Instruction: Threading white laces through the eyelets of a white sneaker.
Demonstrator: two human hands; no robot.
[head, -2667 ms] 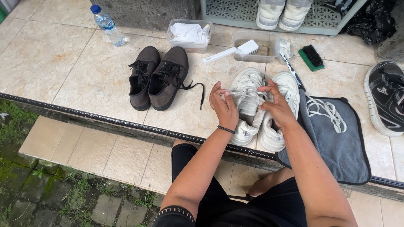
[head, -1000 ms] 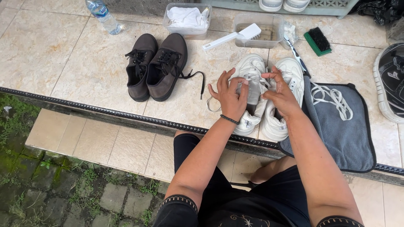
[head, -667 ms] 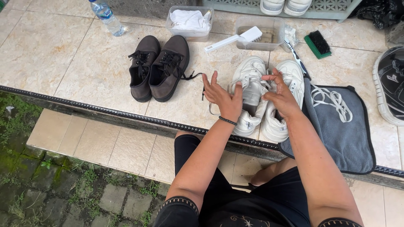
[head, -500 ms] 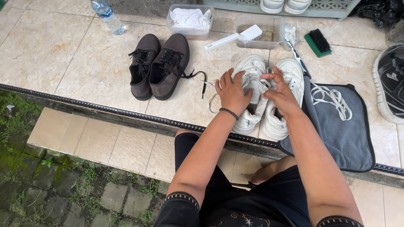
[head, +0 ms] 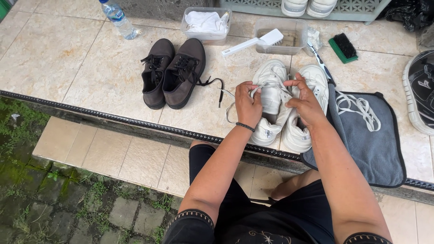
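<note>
Near the glossy tiled ledge's (head: 90, 68) front edge, left hand (head: 247, 105) pinches a flat white lace (head: 231, 108) on the white sneaker (head: 270, 106), while right hand (head: 306, 103) seemingly grips another strand.

Both hands (head: 275, 101) on white sneaker (head: 271, 101) laces (head: 235, 106), beside brown shoes (head: 174, 72).

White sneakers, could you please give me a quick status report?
Left hand and right hand both pinch the white lace over the left white sneaker. Second lace lies on grey cloth. Nothing obstructing.

Dark brown shoes (head: 174, 72), water bottle (head: 118, 18), green brush (head: 343, 46) and grey towel (head: 368, 144) on tiles
</note>
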